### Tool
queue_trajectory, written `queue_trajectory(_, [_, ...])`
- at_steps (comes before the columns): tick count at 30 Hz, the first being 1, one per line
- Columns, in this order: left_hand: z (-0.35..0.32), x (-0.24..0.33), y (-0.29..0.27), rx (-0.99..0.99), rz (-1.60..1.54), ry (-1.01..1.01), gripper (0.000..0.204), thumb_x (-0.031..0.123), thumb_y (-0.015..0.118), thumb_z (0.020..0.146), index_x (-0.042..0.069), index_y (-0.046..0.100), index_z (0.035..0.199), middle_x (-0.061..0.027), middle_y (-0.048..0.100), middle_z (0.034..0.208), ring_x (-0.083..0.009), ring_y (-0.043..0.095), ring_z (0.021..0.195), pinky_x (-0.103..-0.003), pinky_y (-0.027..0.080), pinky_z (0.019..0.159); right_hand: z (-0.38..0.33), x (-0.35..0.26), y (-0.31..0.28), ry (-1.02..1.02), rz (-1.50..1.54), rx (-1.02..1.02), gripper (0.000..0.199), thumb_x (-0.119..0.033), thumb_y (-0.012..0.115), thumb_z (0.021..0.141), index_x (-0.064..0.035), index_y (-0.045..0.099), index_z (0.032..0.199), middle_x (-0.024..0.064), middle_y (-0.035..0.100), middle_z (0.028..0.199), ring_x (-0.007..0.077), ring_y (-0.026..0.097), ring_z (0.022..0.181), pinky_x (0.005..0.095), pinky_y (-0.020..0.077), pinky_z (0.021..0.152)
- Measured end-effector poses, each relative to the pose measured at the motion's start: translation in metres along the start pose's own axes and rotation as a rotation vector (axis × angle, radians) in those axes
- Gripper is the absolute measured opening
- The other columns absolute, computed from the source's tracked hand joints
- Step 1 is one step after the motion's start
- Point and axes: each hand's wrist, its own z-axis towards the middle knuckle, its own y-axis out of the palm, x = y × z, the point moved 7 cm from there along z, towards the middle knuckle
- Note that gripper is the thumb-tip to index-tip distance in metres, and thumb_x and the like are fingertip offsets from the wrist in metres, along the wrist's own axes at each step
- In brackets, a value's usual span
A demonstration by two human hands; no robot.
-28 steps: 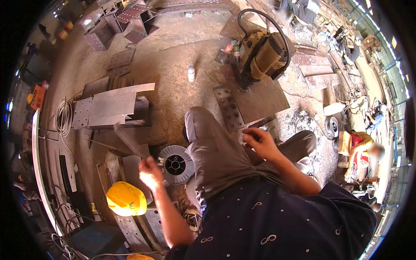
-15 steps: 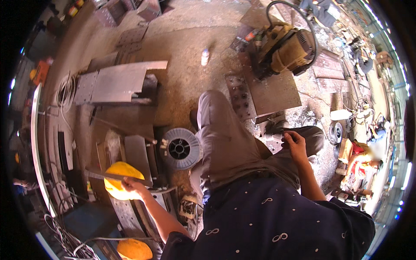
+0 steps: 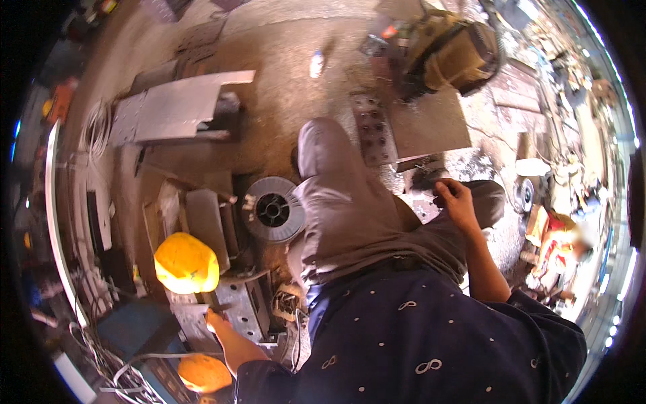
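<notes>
My left hand (image 3: 215, 322) is low at the left, over drilled steel plates (image 3: 245, 306). Its fingers are partly hidden, and whether they hold anything is unclear. Just beyond that hand, a yellow hard hat (image 3: 187, 264) rests on the steel pieces. A second, orange-yellow hard hat (image 3: 204, 374) lies nearer to me. My right hand (image 3: 454, 196) hangs beside my bent right knee, fingers curled together. Whatever is in those fingers, if anything, is too small to make out. Left of my other leg lies a grey wire spool (image 3: 274, 210).
A yellow-brown machine (image 3: 464, 57) stands on a steel plate (image 3: 431, 131) ahead right. Cut steel sections (image 3: 165, 114) lie ahead left. A small bottle (image 3: 317, 64) stands on the floor. Cables (image 3: 94, 350) tangle at lower left; clutter lines the right side.
My left hand has drawn back toward me from the yellow hard hat; the flat metal strip it held across the hat no longer shows there. My right hand remains beside the knee.
</notes>
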Motion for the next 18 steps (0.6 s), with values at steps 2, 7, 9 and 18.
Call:
queue_trajectory(2, [-0.016, 0.019, 0.034, 0.031, 0.118, 0.099, 0.024, 0.036, 0.058, 0.104, 0.014, 0.067, 0.1, -0.0024, 0.065, 0.091, -0.0185, 0.059, 0.068, -0.033, 0.046, 0.053, -0.006, 0.021, -0.017, 0.006, -0.003, 0.043, 0.032, -0.025, 0.068, 0.102, 0.0034, 0.072, 0.116, 0.0087, 0.074, 0.09, 0.0132, 0.068, 0.077, 0.0298, 0.0549, 0.069])
queue_trajectory(7, [-0.124, 0.095, 0.168, -0.05, 0.179, 0.632, 0.024, 0.033, 0.059, 0.104, 0.01, 0.065, 0.106, -0.0042, 0.065, 0.091, -0.0189, 0.06, 0.071, -0.034, 0.047, 0.058, -0.032, 0.039, -0.046, 0.075, 0.008, 0.16, 0.035, -0.024, 0.067, 0.101, 0.006, 0.07, 0.121, 0.0127, 0.076, 0.104, 0.0179, 0.07, 0.092, 0.0341, 0.0556, 0.085])
queue_trajectory(9, [-0.205, 0.141, 0.236, -0.188, 0.118, 0.846, 0.024, 0.031, 0.059, 0.104, 0.008, 0.064, 0.108, -0.0049, 0.065, 0.091, -0.0191, 0.06, 0.072, -0.034, 0.048, 0.06, -0.04, 0.049, -0.059, 0.122, 0.153, 0.222, 0.036, -0.024, 0.066, 0.102, 0.0064, 0.07, 0.122, 0.0141, 0.076, 0.108, 0.0185, 0.071, 0.096, 0.0345, 0.0552, 0.09])
queue_trajectory(18, [-0.512, 0.212, 0.484, -0.899, -0.232, 1.133, 0.028, 0.026, 0.062, 0.104, 0.002, 0.062, 0.119, -0.0082, 0.066, 0.092, -0.0198, 0.061, 0.077, -0.034, 0.05, 0.068, 0.074, -0.052, 0.057, -0.222, 0.028, 0.035, 0.029, -0.026, 0.067, 0.098, -0.0026, 0.073, 0.115, 0.0176, 0.076, 0.105, 0.0329, 0.073, 0.094, 0.0432, 0.0569, 0.085])
